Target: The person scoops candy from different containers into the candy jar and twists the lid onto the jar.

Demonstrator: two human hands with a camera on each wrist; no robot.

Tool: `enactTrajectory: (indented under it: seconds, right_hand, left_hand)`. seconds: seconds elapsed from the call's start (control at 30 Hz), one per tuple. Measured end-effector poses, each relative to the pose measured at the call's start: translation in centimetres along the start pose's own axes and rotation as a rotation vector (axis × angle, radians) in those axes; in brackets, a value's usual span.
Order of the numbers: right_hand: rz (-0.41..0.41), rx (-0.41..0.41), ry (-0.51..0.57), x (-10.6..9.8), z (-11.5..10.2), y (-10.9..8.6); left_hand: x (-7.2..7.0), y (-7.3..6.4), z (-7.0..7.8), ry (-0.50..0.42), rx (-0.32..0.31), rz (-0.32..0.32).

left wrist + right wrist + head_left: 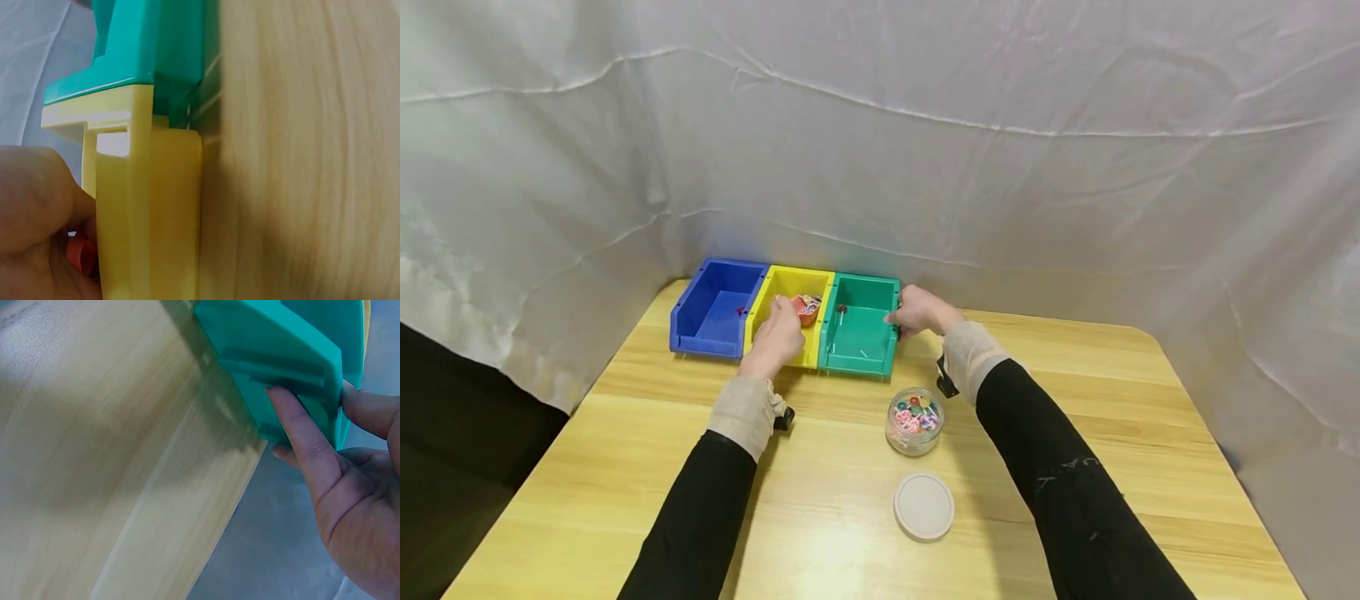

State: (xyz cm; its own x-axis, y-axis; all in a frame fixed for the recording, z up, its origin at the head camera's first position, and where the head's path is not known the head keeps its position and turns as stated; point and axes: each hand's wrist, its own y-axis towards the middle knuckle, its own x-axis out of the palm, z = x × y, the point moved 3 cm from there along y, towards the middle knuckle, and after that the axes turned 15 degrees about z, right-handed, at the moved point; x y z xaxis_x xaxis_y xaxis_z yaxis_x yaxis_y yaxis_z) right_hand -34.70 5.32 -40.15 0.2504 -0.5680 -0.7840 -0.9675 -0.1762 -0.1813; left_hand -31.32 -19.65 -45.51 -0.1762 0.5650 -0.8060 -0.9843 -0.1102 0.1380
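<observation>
My left hand [772, 340] reaches into the yellow bin [785, 275], its curled fingers around a red, scoop-like thing [81, 253]. Most of that thing is hidden by the hand in the left wrist view; in the head view its red end lies against small multicoloured pieces [811, 305] in the bin. With my right hand [922, 311] I grip the right wall of the green bin [281, 356], thumb over the inside and fingers against the outside. The green bin holds a small dark red ball on a stick [842, 308] and a short white piece [863, 353].
A blue bin [721, 321] adjoins the yellow one on the left, with a tiny red piece [741, 311] at its right side. Nearer me stand a clear jar [913, 442] of colourful small pieces and a round white lid [923, 507]. Pale curtains [925, 192] hang behind the wooden table [647, 467].
</observation>
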Motion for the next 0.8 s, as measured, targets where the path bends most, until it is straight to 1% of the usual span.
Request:
enactTrajectory:
  seconds: [0.1,0.17,0.3,0.4,0.6,0.8]
  right_hand:
    - [0.008,0.004,0.001,-0.1,0.2,0.0]
    - [0.009,0.001,0.001,-0.1,0.2,0.0]
    - [0.008,-0.004,0.007,-0.2,0.3,0.0]
    - [0.011,0.004,0.012,-0.3,0.4,0.0]
    - [0.004,0.024,0.035,-0.2,0.5,0.0]
    - [0.007,0.025,0.044,-0.1,0.5,-0.1]
  left_hand:
    - [0.2,0.0,0.0,-0.024,0.009,-0.004]
    - [0.2,-0.1,-0.1,-0.039,0.012,0.005]
    - [0.3,-0.3,-0.4,-0.088,0.012,0.049]
    - [0.3,-0.4,-0.4,-0.149,0.005,0.078]
    - [-0.1,-0.8,-0.4,-0.267,-0.013,0.093]
    - [-0.5,-1.2,-0.3,-0.292,0.017,0.114]
